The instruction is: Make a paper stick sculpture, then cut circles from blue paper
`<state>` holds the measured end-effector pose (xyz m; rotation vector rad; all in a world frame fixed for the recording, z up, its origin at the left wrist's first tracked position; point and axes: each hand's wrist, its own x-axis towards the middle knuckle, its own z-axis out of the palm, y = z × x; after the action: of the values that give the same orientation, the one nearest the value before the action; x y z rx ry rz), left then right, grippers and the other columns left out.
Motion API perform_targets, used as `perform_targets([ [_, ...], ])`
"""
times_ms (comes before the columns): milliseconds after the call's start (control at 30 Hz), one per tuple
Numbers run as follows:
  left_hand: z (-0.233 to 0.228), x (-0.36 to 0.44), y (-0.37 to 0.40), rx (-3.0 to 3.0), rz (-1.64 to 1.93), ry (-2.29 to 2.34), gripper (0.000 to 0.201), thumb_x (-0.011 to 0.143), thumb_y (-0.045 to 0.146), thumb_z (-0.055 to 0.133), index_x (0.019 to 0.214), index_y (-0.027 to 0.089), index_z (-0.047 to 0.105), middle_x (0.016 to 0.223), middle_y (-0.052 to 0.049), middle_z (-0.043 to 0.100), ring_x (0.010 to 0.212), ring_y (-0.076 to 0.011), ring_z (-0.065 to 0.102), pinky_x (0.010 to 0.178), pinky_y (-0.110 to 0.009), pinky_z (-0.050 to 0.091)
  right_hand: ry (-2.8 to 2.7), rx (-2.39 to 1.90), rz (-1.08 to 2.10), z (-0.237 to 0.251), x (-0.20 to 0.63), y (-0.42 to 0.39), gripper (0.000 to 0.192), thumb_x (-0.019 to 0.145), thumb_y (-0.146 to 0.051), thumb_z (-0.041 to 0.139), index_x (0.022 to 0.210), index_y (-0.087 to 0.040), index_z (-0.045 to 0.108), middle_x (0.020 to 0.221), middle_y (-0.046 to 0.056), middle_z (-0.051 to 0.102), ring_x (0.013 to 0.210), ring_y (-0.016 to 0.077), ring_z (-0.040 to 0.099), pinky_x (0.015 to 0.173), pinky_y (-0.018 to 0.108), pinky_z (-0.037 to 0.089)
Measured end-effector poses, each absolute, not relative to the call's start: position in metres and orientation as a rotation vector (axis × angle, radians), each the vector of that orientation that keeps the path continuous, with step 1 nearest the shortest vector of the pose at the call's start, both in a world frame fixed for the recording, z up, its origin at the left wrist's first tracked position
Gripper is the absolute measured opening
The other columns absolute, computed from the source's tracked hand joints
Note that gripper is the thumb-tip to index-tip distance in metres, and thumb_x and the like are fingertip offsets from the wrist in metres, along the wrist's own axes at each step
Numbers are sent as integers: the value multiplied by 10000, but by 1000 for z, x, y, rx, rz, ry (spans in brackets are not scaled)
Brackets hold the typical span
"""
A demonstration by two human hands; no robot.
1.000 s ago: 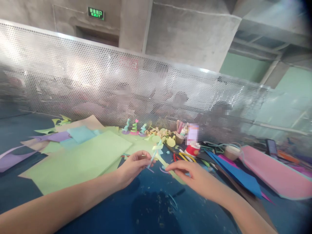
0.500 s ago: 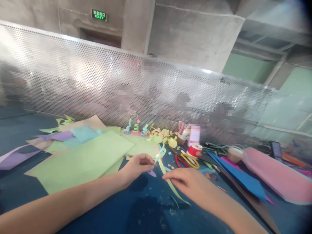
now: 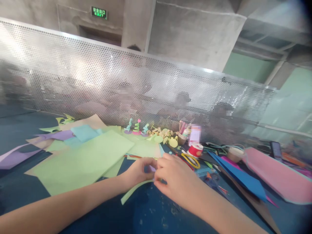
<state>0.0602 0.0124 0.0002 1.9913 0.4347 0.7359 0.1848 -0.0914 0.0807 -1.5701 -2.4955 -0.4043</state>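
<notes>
- two hands meet just below centre: we see the left hand (image 3: 143, 169) with thumb and fingers arched round a small gap, and the right hand (image 3: 174, 177) folded over its tips.
- a pale green strip (image 3: 133, 192) runs out from under them towards eight o'clock; we judge the hands press close to steady small parts, leaving its end loose.
- three paper spirals (image 3: 137, 128) stand at eleven o'clock from the hands, perhaps set there out of the way.
- the right hand hides the fingertips, so we cannot tell how tightly either grips, or what; a purple piece (image 3: 151, 168) shows only partly.
</notes>
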Motion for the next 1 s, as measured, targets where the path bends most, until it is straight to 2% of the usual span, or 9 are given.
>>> perform_targets([
  [100,5,58,7,2013,772,347,261,660,75,564,900,173,534,854,-4,633,804,-157,570,718,-253,417,-2424,-1709,-208,87,186,-86,144,668,-123,591,546,-196,613,559,-7,546,613,120,458,547,241,283],
  [167,8,56,5,2018,768,329,308,667,54,542,945,180,501,850,-8,633,796,-159,578,707,-259,425,-2373,-1803,-20,92,190,-82,96,643,-139,585,580,-202,619,567,-18,554,550,97,446,506,221,266],
  [267,8,55,4,2031,759,331,258,694,72,539,923,186,499,873,-22,633,790,-157,584,705,-266,436,-2328,-1852,244,98,199,-77,27,632,-195,596,655,-202,609,630,-29,599,543,90,478,475,198,274],
  [400,5,57,6,2082,766,382,235,681,104,587,880,195,503,832,-3,643,716,-140,580,669,-262,436,-2356,-1827,480,102,211,-71,22,633,-190,570,653,-183,568,625,-31,595,520,87,484,445,185,296],
  [600,7,56,4,2054,733,342,246,668,64,562,869,188,493,841,-7,647,783,-160,592,705,-274,436,-2389,-1659,686,98,218,-69,42,669,-180,554,692,-175,588,642,-35,550,570,82,468,504,178,335],
  [900,9,57,5,2060,753,329,296,669,60,562,923,190,483,836,-6,618,795,-157,584,718,-274,437,-2241,-1724,786,97,225,-60,225,728,-375,602,719,-173,699,573,-24,523,491,73,373,432,200,255],
  [1000,7,58,6,2046,751,331,244,709,122,588,922,192,491,888,-22,620,839,-163,590,747,-285,436,-2058,-1645,974,101,229,-56,193,714,-333,632,759,-155,692,614,-17,570,511,72,421,464,194,303],
])
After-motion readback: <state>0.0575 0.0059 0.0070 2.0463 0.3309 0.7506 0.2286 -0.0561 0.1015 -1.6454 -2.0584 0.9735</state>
